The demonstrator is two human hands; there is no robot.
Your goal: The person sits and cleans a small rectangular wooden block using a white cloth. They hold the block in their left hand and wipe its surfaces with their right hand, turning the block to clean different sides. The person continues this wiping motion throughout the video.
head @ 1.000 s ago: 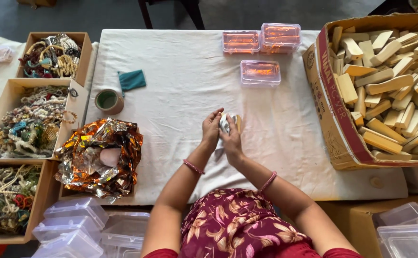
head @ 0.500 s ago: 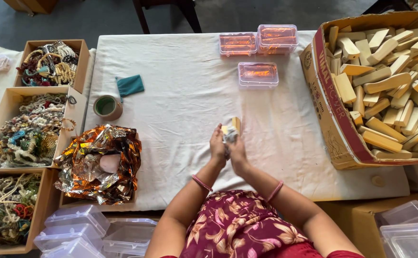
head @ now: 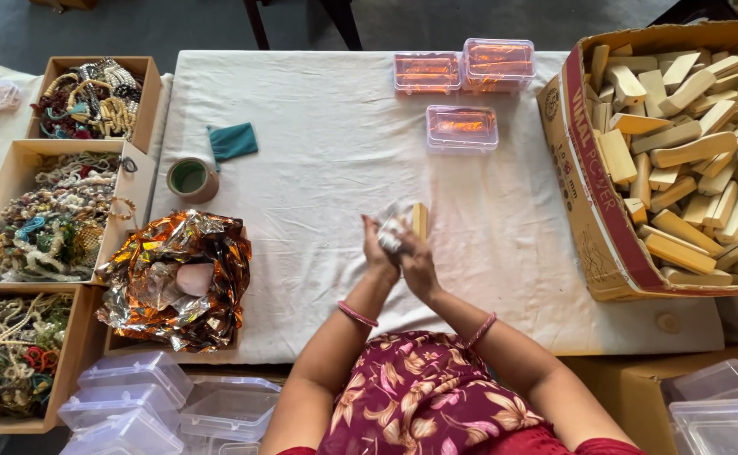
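Note:
Over the white-clothed table point(head: 318, 160), both my hands meet near its middle. My right hand point(head: 418, 263) grips a pale wooden block point(head: 420, 221) that stands upright. My left hand point(head: 379, 251) presses a crumpled white cloth point(head: 392, 229) against the block's side. Each wrist wears a pink bangle. Three shut clear plastic boxes with orange contents point(head: 461, 126) lie farther back on the table.
A big cardboard box of wooden blocks point(head: 681, 152) stands at the right. Left are open boxes of beaded jewellery point(head: 57, 211), a pile of orange-silver foil point(head: 175, 278), a tape roll point(head: 190, 179) and a teal pouch point(head: 232, 141). Empty clear boxes point(head: 133, 404) sit at both lower corners.
The hands have shifted slightly toward me with the block and cloth, and the cloth has moved along the block.

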